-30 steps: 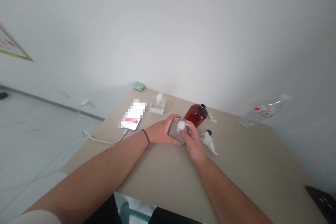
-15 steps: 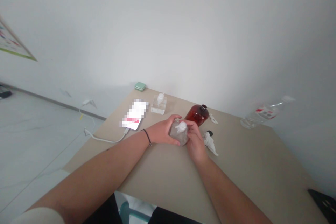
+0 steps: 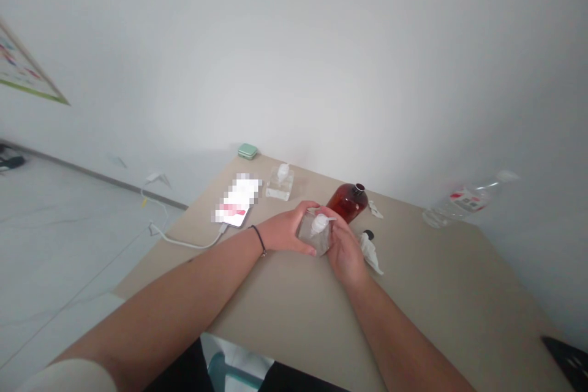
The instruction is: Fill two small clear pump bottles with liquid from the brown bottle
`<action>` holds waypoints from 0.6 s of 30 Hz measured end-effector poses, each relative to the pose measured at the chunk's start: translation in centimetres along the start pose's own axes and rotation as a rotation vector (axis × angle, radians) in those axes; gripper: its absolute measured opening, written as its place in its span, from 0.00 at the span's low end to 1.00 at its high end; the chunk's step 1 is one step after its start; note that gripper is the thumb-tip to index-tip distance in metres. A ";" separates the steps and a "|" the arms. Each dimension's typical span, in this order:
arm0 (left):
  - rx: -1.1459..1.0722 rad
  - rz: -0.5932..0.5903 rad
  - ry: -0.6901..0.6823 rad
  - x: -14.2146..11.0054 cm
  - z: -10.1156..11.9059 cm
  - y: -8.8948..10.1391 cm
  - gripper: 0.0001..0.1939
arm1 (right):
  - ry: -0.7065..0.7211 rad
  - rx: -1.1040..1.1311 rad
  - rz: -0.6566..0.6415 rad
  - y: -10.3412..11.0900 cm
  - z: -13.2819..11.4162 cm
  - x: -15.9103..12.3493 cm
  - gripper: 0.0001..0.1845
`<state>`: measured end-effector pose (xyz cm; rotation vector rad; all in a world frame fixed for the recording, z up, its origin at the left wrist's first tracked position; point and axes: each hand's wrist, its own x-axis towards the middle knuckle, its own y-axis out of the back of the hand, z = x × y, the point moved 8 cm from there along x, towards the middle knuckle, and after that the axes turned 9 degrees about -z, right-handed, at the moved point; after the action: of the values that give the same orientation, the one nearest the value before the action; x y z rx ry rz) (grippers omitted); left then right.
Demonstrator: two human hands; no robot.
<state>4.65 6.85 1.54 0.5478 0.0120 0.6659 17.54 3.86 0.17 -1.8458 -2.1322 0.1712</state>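
A clear, squarish pump bottle (image 3: 312, 241) with a white pump head is between my hands above the table. My left hand (image 3: 288, 228) grips its left side, the thumb along the near face and the fingers round the far side. Against the right side, my right hand (image 3: 346, 252) is closed round the bottle, its fingertips partly hidden behind it. The pump's nozzle points to the right. Just behind my right hand stands a brown bottle (image 3: 345, 201) with an uncapped neck. A second clear pump bottle (image 3: 280, 186) is farther back on the left.
On the table (image 3: 285, 306) lie a phone (image 3: 237, 201) with a white cable (image 3: 184, 245), a green case (image 3: 247, 151), crumpled tissue (image 3: 370, 254) and a black cap (image 3: 369, 234). A plastic water bottle (image 3: 463, 201) is at the right, by the wall. A dark object (image 3: 567, 358) sits at the right edge.
The pump head has turned, its nozzle swinging from the left to the right. My right hand's fingers have moved from beside the pump head to the bottle's right side.
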 end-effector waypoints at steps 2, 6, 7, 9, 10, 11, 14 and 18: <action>0.000 0.013 -0.020 0.0 0.0 0.1 0.54 | -0.008 -0.012 0.005 0.1 0.1 0.0 0.13; 0.005 0.008 0.005 0.0 -0.3 0.0 0.55 | 0.057 0.012 0.032 0.7 -0.2 0.1 0.09; 0.005 0.002 0.014 0.0 -0.3 0.0 0.55 | 0.063 0.010 0.031 0.8 -0.2 0.1 0.08; 0.003 -0.010 0.011 0.1 -0.3 -0.1 0.55 | 0.043 0.001 0.026 0.7 0.0 0.1 0.09; 0.000 -0.010 0.002 0.1 -0.2 -0.1 0.55 | 0.027 0.000 0.023 0.6 0.1 0.1 0.12; -0.004 -0.004 -0.011 0.1 -0.1 0.0 0.55 | 0.014 0.002 0.021 0.5 0.2 0.1 0.14; -0.017 0.008 -0.017 0.0 0.0 0.1 0.55 | 0.014 0.037 0.020 0.4 0.1 0.0 0.08; -0.016 0.009 0.018 0.0 -0.1 0.1 0.55 | 0.013 0.088 0.033 0.4 0.0 -0.1 0.05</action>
<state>4.58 6.97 1.48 0.5270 0.0215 0.6794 17.90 3.85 0.07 -1.8276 -2.0521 0.2557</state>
